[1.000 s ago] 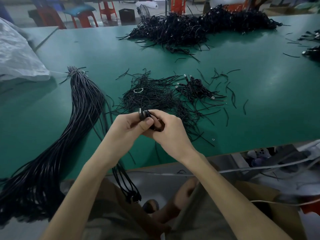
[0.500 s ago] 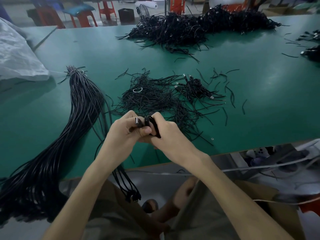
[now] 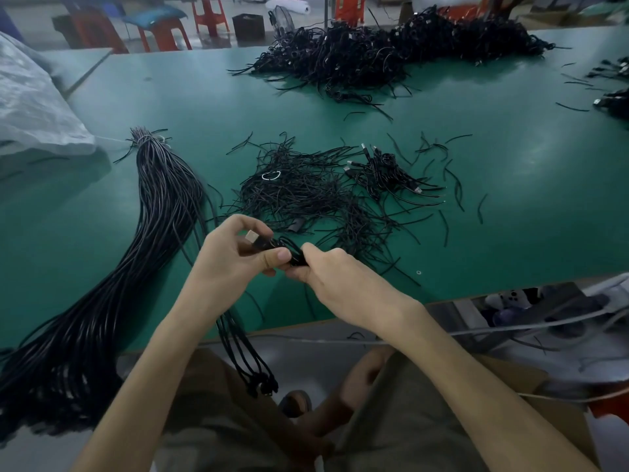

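Over the near edge of the green table (image 3: 510,206), both my hands hold one coiled black cable (image 3: 284,251) with a metal plug end. My left hand (image 3: 235,264) pinches the coil near the plug, thumb on top. My right hand (image 3: 340,284) grips the coil's other side with curled fingers. Just beyond the hands lies a loose heap of short black ties (image 3: 306,195). A small group of coiled cables (image 3: 388,175) with metal plugs sits to the heap's right. A few black cables (image 3: 248,362) hang from below my left hand over the table edge.
A long thick bundle of black cables (image 3: 146,240) runs down the table's left side and over the edge. A big pile of black cables (image 3: 391,52) lies at the far side. A white sack (image 3: 34,107) sits at left. Red stools (image 3: 163,32) stand behind the table.
My hands have drawn slightly apart. The coil has turned so its metal plug now shows between my left fingers. My right hand has shifted right along the coil.
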`<state>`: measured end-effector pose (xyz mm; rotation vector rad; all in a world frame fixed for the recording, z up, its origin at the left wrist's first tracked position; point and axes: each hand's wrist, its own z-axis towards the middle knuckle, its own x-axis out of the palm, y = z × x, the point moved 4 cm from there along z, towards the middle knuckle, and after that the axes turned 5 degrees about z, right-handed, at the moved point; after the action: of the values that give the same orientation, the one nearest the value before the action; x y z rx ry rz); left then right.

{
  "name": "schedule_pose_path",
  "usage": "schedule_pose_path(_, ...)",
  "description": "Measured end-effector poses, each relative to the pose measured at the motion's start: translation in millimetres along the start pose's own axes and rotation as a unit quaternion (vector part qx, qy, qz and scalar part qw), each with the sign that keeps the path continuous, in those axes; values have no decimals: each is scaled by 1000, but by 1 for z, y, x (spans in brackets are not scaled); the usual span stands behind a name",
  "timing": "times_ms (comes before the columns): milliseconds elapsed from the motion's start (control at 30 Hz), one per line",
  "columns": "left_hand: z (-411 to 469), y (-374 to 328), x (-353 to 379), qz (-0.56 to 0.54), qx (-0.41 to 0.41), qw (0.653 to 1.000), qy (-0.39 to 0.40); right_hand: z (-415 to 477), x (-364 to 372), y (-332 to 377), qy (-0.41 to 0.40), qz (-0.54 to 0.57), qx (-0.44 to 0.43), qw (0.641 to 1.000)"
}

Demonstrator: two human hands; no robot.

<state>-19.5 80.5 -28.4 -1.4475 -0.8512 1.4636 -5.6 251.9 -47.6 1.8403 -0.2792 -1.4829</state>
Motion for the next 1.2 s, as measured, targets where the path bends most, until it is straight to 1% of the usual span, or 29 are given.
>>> schedule_pose_path(100,1,-5,-1,74,27,996,37,-2,0,5,-13,-79,-36,996)
schedule_pose_path(200,3,-10,-8,180,54,981,57,-2,-3,5,-27,-128,-57,990)
schedule_pose_path(267,5,-16,-10,277,85,953,86,-1,-2,2,-27,-167,-65,983)
schedule_pose_path(333,6,-21,-5,347,94,921,150,0,3,3,-18,-195,-89,976)
schedule_pose_path(400,6,-22,0,380,80,892,231,0,9,6,-4,-223,-115,968)
schedule_pose_path(467,5,-21,5,400,59,867,292,0,11,5,-1,-260,-133,956)
schedule_pose_path(533,3,-18,10,400,40,854,330,0,10,4,-6,-278,-139,950)
schedule_pose_path(567,2,-17,13,394,30,854,338,1,9,3,-6,-286,-138,948)
schedule_pose_path(667,5,-12,20,391,20,857,334,3,8,2,-6,-298,-126,946)
schedule_pose_path(767,11,-8,26,413,22,851,325,7,6,-1,-19,-307,-120,944)
schedule_pose_path(867,17,-1,31,478,62,827,290,11,4,-2,-29,-301,-105,947)
schedule_pose_path(967,20,8,32,499,75,825,254,15,1,-5,-51,-322,-90,941)
schedule_pose_path(1033,24,12,33,501,93,830,229,18,1,-7,-61,-324,-90,940)
schedule_pose_path(1133,36,17,32,469,116,859,167,26,-2,-10,-96,-313,-99,940)
schedule_pose_path(1200,48,22,27,441,115,884,107,32,-10,-13,-149,-354,-92,919)
